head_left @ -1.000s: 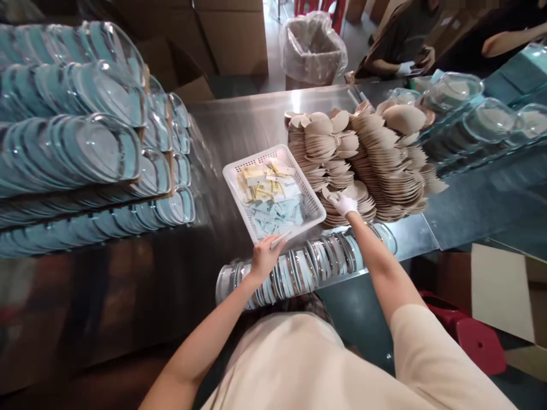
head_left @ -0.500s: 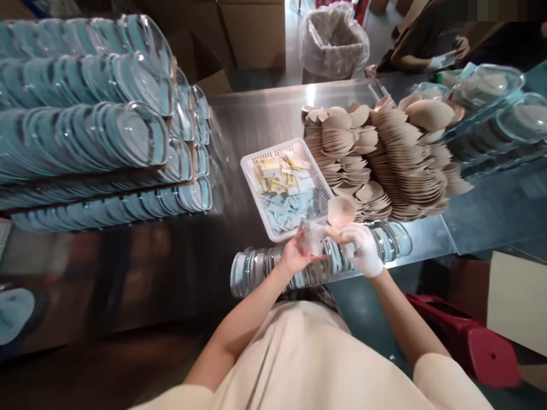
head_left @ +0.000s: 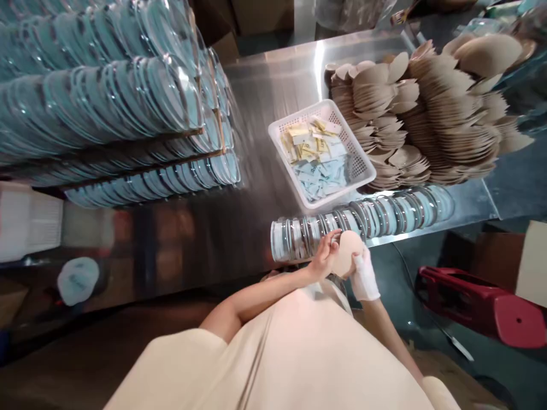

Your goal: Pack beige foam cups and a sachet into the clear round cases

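A beige cup-shaped piece (head_left: 348,253) is held low in front of my body, close to the table's near edge. My left hand (head_left: 323,260), bare, has its fingers closed at the left side of this piece. On the other side my right hand (head_left: 364,279), in a white glove, grips the piece. A small greyish bit shows by the left fingertips, too blurred to name. Just beyond the hands runs a row of clear, rounded plastic cases (head_left: 408,213). Behind that row stands a white perforated basket (head_left: 359,162) of yellow-and-white and pale blue packets (head_left: 320,179).
Stacks of nested beige cups (head_left: 457,125) stand right of the basket on the metal table (head_left: 252,102). Tall rows of clear cases (head_left: 123,102) fill the left. A red stool-like object (head_left: 482,304) is on the floor at right, and a white tray (head_left: 32,219) lies far left.
My hands have drawn down toward my body with the beige piece, which now shows a broad smooth face. The left hand has come to its edge. The view has shifted.
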`<state>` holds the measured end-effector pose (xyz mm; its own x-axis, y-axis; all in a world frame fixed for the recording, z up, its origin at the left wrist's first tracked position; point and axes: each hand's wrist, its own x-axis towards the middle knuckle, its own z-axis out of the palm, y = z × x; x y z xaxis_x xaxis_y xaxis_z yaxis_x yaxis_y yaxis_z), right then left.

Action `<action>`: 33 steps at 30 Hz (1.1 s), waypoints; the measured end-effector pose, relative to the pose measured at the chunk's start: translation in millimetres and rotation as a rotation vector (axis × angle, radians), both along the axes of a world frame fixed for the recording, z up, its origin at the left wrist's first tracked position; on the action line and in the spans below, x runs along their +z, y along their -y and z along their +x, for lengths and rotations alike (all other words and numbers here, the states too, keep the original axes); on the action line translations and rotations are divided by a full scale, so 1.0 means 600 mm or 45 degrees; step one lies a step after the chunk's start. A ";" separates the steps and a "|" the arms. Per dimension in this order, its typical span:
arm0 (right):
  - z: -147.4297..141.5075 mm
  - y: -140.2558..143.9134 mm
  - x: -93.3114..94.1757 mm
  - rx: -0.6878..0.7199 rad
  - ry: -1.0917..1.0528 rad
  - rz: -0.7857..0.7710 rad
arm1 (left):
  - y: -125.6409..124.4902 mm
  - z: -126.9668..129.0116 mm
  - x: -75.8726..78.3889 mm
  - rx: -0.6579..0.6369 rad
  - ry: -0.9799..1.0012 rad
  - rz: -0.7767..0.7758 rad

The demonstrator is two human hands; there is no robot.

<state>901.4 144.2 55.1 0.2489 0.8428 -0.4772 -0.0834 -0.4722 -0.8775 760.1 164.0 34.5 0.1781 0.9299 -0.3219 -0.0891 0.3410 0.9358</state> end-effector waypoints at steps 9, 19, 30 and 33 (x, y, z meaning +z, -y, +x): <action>-0.080 0.064 -0.015 0.325 0.547 -0.006 | -0.015 -0.292 -0.014 -0.497 -0.754 0.542; -0.352 -0.041 -0.057 1.193 1.414 0.186 | -0.081 -0.416 -0.081 -0.856 -0.696 0.286; -0.276 -0.004 -0.162 0.916 1.297 0.651 | -0.081 -0.422 -0.068 -0.795 -0.504 0.231; -0.295 -0.014 -0.162 1.122 1.263 0.587 | -0.083 -0.421 -0.066 -0.847 -0.596 0.225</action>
